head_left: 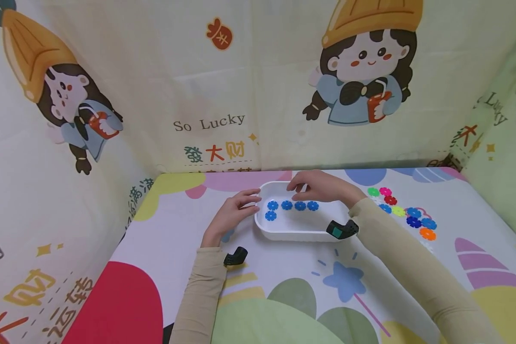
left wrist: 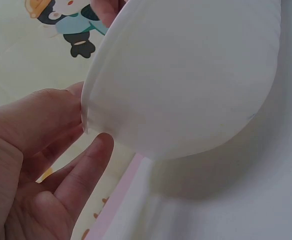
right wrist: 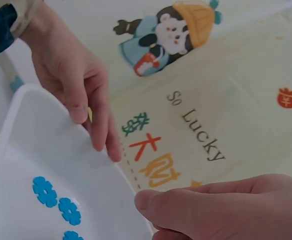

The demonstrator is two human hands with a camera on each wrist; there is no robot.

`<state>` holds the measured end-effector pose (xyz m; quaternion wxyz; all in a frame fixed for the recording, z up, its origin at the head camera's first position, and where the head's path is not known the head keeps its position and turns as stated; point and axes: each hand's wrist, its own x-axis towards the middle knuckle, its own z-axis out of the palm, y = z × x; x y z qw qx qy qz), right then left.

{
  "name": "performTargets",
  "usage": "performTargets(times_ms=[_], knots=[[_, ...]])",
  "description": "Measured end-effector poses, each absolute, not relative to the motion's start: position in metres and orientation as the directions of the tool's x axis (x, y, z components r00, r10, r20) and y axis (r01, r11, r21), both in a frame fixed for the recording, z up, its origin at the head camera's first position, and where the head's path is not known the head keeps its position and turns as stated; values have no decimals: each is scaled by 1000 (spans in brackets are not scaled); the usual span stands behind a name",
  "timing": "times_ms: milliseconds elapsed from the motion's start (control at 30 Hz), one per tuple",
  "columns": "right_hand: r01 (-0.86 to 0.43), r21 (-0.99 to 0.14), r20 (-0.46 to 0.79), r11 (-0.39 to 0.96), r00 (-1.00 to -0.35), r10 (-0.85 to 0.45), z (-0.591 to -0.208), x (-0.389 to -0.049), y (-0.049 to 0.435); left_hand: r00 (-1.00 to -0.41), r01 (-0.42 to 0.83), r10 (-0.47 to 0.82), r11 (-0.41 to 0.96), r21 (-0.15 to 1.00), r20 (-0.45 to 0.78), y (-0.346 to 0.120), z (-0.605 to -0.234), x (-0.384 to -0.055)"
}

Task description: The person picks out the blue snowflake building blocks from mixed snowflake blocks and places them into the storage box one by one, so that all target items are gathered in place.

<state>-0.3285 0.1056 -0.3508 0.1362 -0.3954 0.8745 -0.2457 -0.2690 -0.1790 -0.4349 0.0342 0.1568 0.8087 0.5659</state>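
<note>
A white oval tray (head_left: 301, 235) stands on the table with several blue flower-shaped plastic discs (head_left: 286, 205) in it, most of them in a row. My left hand (head_left: 236, 210) is at the tray's left end, fingers relaxed. Seen from the left wrist, a fingertip (left wrist: 105, 142) lies right at the rim. Over the tray's far part hovers my right hand (head_left: 320, 185), its fingers bent downward. Its thumb (right wrist: 147, 199) overlaps the tray's edge in the right wrist view; I cannot tell whether a disc is between its fingertips.
Right of the tray, several loose flower discs lie scattered, among them an orange one (head_left: 427, 233), a dark blue one (head_left: 413, 221) and a pink one (head_left: 385, 191). A printed cloth (head_left: 284, 95) hangs behind the table. A patterned cover (head_left: 292, 267) lies over the tabletop.
</note>
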Motion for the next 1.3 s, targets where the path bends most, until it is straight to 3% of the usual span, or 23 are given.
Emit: performTargets(times_ms=[333,633,1300], knots=[[-598,-539,129,593,-754,-644,-356,-309,142,-955,196,277,336,921,102,-179,-434,-267],[-504,-571,159,648,-842,-515,-364,-294,172,-952,205,286,324,924,111,-179,-435,-268],[-409,-561,199,720,-910,-363,-385,-265,227,-950,206,289,306,929,115,-180,-433,-267]])
